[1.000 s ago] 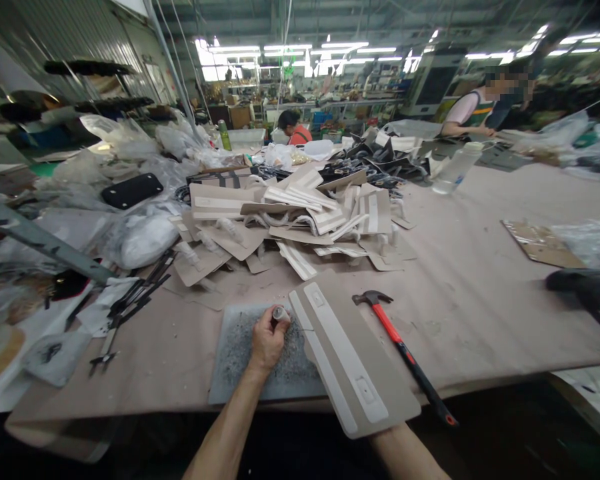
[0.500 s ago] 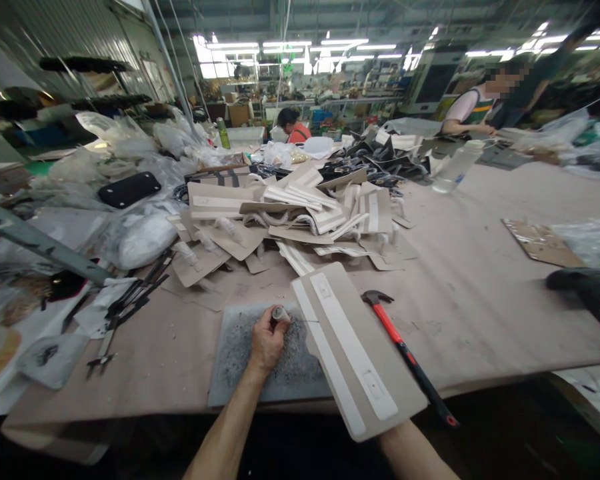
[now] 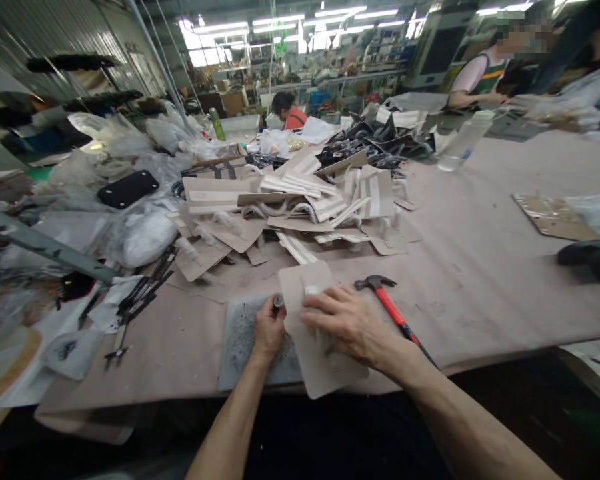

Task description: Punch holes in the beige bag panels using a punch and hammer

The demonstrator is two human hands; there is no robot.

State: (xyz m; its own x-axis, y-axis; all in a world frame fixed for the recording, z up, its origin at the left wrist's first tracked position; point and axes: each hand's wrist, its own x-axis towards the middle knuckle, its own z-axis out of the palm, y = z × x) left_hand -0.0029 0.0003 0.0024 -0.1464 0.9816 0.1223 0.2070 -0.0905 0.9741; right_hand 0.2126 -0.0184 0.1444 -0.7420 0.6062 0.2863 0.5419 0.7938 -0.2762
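Note:
My left hand [image 3: 270, 337] is closed around a small grey cylinder [image 3: 279, 301], its round end facing up, at the left edge of a beige panel [image 3: 320, 380]. My right hand [image 3: 347, 327] lies across the panel, its fingers curled on the raised part of that face, where a pale, wrapped handle [image 3: 311, 291] shows in part. The panel is tilted above a grey slab [image 3: 236, 347] covered with dark marks and partly hides it. To the right of the panel, a claw hammer [image 3: 393, 310] with a red and black handle lies on the table.
A heap of similar panels with handles [image 3: 220, 230] lies beyond the slab. Plastic bags [image 3: 147, 233] and black strips [image 3: 143, 293] are on the left. A water bottle [image 3: 465, 140] stands at the far right, near a co-worker [image 3: 480, 80]. Another person [image 3: 293, 117] sits farther back.
The panel has turned over, from its face with white strips to its handle side. My right hand has come from beneath it to its upper side. The left hand still grips the cylinder.

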